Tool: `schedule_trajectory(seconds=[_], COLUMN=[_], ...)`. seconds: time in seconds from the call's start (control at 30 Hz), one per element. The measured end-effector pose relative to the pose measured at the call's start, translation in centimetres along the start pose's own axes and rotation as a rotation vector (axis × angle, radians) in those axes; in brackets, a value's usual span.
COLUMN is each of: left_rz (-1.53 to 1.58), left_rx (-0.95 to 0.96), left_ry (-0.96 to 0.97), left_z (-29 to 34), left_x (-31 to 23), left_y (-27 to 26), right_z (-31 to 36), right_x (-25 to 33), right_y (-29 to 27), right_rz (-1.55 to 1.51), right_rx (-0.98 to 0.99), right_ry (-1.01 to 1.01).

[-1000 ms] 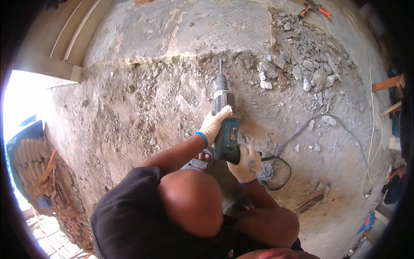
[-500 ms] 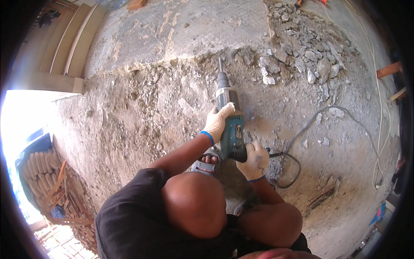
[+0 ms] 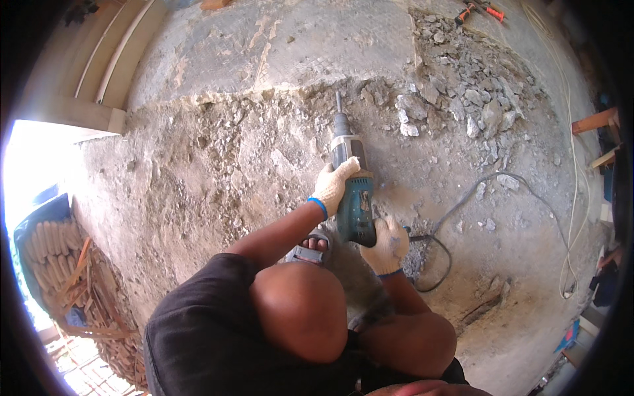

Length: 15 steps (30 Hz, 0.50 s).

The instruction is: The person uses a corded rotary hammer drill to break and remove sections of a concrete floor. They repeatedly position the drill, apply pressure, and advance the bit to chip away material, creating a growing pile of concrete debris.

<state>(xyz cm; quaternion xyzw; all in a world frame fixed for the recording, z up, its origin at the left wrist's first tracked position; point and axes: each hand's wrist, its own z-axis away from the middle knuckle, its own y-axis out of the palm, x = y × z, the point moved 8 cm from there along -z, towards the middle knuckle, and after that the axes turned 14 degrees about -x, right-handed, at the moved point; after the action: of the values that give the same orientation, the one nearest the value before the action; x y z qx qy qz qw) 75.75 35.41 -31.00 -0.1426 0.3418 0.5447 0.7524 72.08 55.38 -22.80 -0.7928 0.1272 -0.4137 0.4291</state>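
A teal and grey rotary hammer drill [image 3: 357,208] lies lengthwise in front of me, its chisel bit [image 3: 339,102] pointing away at the broken edge of the concrete slab [image 3: 317,56]. Gloved in white knit, my left hand [image 3: 332,185] wraps round the drill's grey body, thumb across the top. My right hand [image 3: 386,247], in a matching glove, closes on the rear handle; its fingertips are partly hidden. The bit's tip appears to meet rubble at the slab's edge. From behind the right hand a dark power cord [image 3: 456,208] loops out over the ground.
Broken concrete chunks [image 3: 485,109] are heaped at the far right, with orange-handled tools [image 3: 479,13] beyond. A pale cable [image 3: 576,165] runs along the right side. Wooden boards [image 3: 115,59] stand far left; stacked sacks [image 3: 56,254] and wood scraps [image 3: 109,317] lie lower left. My sandalled foot [image 3: 310,249] is beside the drill.
The view has shifted slightly, so more of the orange-handled tools shows at the top. Both hands keep their grip, and the drill stays in nearly the same place.
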Motion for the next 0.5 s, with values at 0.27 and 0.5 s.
schedule_trajectory(seconds=[0.27,0.5], left_rz=[0.02,0.009], left_rx=[0.071,0.032], left_ry=[-0.019,-0.011], left_z=[-0.5,-1.1], left_x=[-0.2,0.0], left_y=[0.3,-0.2], right_z=[-0.3,-0.3], right_x=[0.8,0.7], right_y=[-0.5,0.0], right_rz=[0.024,0.048], right_rx=[0.009,0.003], right_ry=[-0.018,-0.04])
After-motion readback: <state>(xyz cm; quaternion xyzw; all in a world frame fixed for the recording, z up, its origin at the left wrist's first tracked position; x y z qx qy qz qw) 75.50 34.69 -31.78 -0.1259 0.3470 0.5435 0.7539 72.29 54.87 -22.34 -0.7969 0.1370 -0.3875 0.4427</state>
